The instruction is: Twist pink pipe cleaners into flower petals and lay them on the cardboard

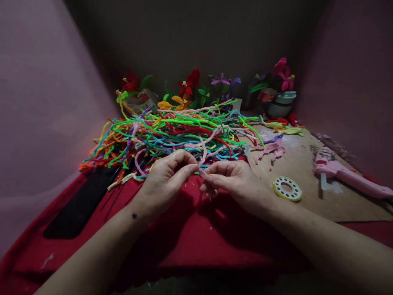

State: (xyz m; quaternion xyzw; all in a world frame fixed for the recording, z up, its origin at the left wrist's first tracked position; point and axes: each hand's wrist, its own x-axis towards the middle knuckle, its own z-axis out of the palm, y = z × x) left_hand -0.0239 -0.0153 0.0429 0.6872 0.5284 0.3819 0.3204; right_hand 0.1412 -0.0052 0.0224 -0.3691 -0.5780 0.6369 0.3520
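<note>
My left hand (172, 174) and my right hand (231, 180) meet over the front of the red cloth, thumbs and forefingers pinched close together. Between the fingertips is a pale pink pipe cleaner (203, 152), one length of it rising in front of the pile. My fingers cover most of the part they grip. Just beyond them lies a tangled heap of pipe cleaners (181, 130) in green, blue, red, orange, pink and purple.
A brown board (260, 164) at right carries a pink glue gun (353, 172), a tape spool (287, 188) and pink pipe-cleaner pieces (272, 150). A dark flat object (81, 205) and thin dark wires lie left. Pipe-cleaner flowers (187, 88) stand behind; walls close both sides.
</note>
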